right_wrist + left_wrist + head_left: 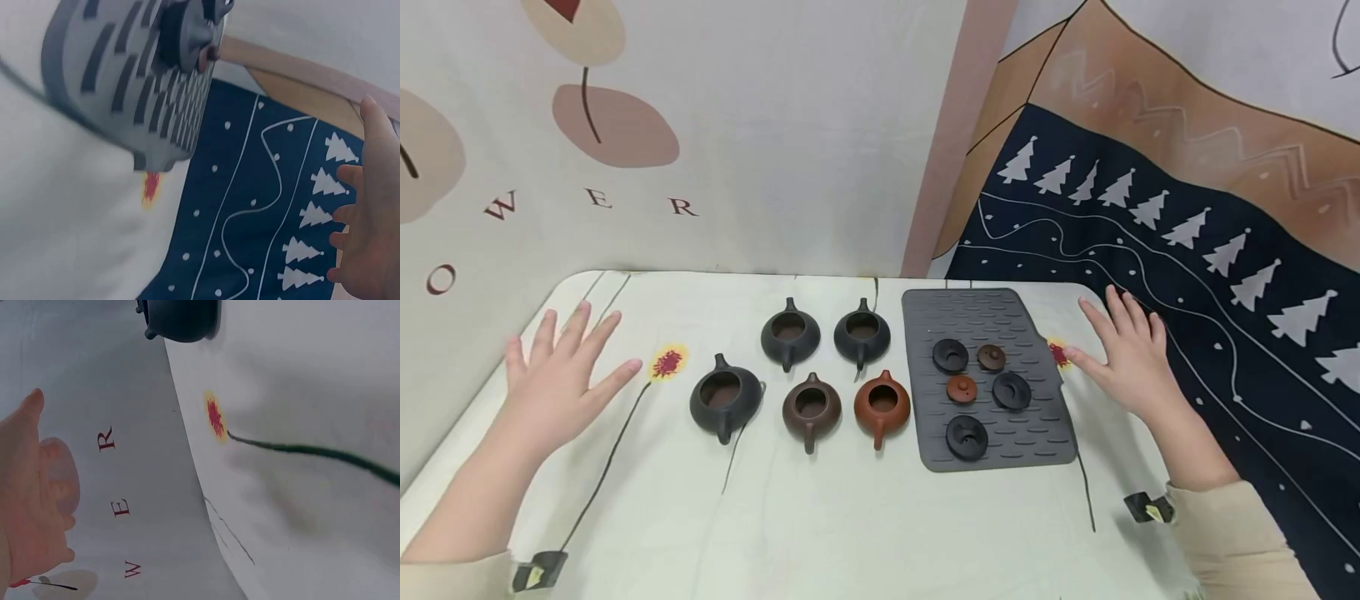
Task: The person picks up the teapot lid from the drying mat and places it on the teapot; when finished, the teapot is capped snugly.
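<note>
My left hand is spread over the table's left side, holding nothing; the nearest thing is a large black teapot without its lid. My right hand, fingers also spread and holding nothing, is just right of a grey mat. Two smaller black teapots stand at the back. In front of them are a dark brown teapot and a reddish-brown teapot, both lidless. On the mat lie three black lids, a brown lid and a reddish-brown lid.
A white cloth with printed flowers covers the table. Behind stands a pale curtain with printed letters. To the right hangs a dark blue fabric with white trees. A black band is at each sleeve.
</note>
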Available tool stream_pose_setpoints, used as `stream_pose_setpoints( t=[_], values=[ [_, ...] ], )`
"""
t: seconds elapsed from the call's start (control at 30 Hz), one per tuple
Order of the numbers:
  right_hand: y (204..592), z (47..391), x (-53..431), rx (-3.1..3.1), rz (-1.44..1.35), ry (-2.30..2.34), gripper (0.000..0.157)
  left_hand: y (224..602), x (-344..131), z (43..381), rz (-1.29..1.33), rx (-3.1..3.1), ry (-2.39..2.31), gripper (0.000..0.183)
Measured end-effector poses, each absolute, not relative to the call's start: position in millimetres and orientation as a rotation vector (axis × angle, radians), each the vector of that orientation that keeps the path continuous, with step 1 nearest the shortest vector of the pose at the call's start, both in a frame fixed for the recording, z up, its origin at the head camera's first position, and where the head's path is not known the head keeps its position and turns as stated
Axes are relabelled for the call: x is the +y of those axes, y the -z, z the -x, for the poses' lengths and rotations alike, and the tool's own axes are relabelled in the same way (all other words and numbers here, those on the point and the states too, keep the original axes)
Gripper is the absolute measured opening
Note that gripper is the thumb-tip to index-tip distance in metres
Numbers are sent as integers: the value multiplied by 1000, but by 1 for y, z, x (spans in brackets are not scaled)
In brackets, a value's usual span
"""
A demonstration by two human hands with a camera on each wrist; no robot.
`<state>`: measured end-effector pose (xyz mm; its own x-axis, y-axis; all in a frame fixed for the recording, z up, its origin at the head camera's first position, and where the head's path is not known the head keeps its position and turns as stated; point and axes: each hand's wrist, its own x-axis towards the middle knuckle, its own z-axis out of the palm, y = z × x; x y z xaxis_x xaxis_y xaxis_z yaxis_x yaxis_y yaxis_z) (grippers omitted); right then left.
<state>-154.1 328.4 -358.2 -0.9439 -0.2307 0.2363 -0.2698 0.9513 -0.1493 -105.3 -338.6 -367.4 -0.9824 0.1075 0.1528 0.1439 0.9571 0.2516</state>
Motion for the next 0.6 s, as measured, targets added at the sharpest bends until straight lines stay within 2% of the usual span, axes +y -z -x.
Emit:
stream_pose_setpoints(
  t=[0.6],
  values=[
    [382,123,285,-2696,-509,-607,69,400,-305,95,258,-2817,708,72]
  ],
)
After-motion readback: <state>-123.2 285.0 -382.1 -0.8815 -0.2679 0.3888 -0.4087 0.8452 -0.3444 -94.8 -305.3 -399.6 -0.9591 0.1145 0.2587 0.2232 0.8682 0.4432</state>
